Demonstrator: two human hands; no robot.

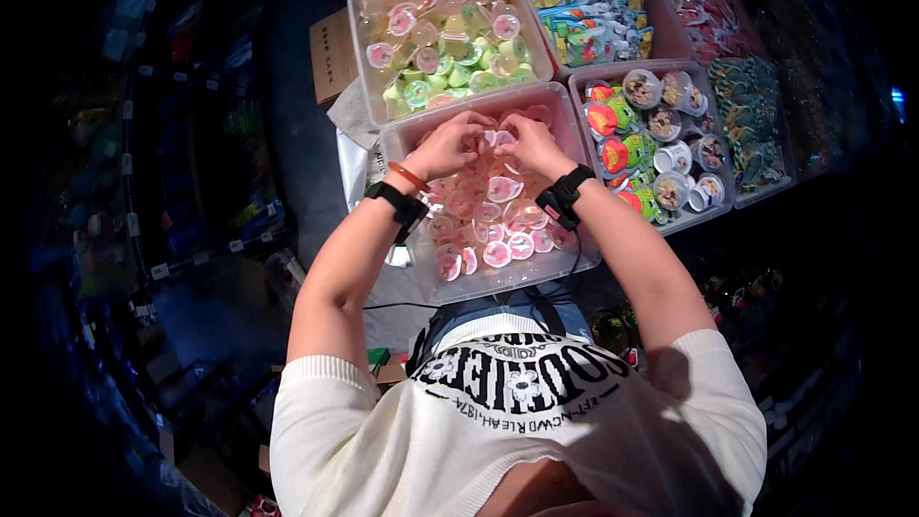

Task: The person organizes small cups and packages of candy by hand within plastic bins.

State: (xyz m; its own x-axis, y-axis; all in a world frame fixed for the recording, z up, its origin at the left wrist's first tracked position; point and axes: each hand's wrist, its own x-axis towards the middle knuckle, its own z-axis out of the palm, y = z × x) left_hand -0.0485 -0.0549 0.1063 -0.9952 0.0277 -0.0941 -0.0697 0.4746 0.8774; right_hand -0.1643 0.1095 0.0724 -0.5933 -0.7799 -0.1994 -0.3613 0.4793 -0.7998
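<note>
A clear plastic bin [502,280] stands right before me, filled with pink jelly cups [497,253] that have round printed lids. Over its far half is my left hand [452,146], fingers curled, with an orange bracelet and a black strap at the wrist. My right hand [530,143] is close beside it, fingers bent down towards a pink-and-white cup [505,138] between the two hands. Whether either hand grips this cup cannot be told. A black strap with a small device sits on my right wrist too.
Beyond is a bin of green and pale jelly cups [459,72]. To the right stands a bin of snack cups and green-red packs [664,190], with bins of wrapped packets [589,7] behind. A cardboard box [332,57] is at the left. A black cable hangs from my right wrist.
</note>
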